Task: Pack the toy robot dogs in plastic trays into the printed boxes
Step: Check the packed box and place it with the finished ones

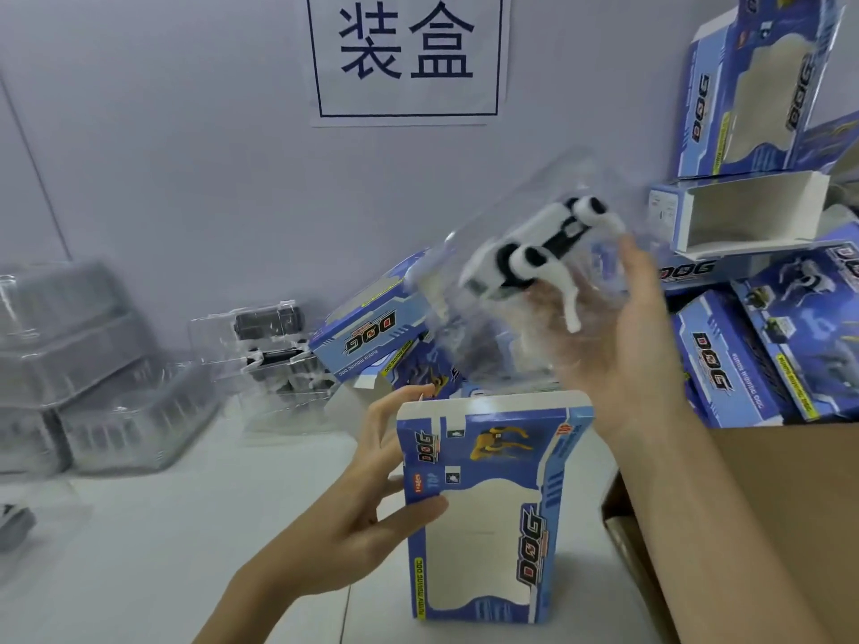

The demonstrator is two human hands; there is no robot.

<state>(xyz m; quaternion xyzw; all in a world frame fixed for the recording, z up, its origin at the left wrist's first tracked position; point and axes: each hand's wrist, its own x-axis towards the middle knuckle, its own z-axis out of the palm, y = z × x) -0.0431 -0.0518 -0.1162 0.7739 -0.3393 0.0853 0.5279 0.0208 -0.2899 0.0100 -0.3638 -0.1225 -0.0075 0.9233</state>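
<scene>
Right hand (618, 337) fingers cup the clear, flimsy plastic tray holding a white-and-black toy robot dog (530, 253), light and slippery, at one o'clock above the upright blue printed box (488, 508); left hand (372, 495) fingers clamp the box's nine o'clock edge.

1. Toy robot dog (525, 253): white body, black joints, held in a clear plastic tray (511, 216).
2. Printed box (492, 508): blue and light blue with white panels, a yellow dog picture, black-and-red "DOG" lettering and a yellow-green strip along one edge.
3. Stacked printed boxes (753, 360): same blue and white print; white insides are seen on an open one (748, 211).
4. Wall sign (406, 53): white, dark blue characters and border.
5. Empty trays (93, 364): clear, greyish.
6. Carton (743, 527): plain brown.
</scene>
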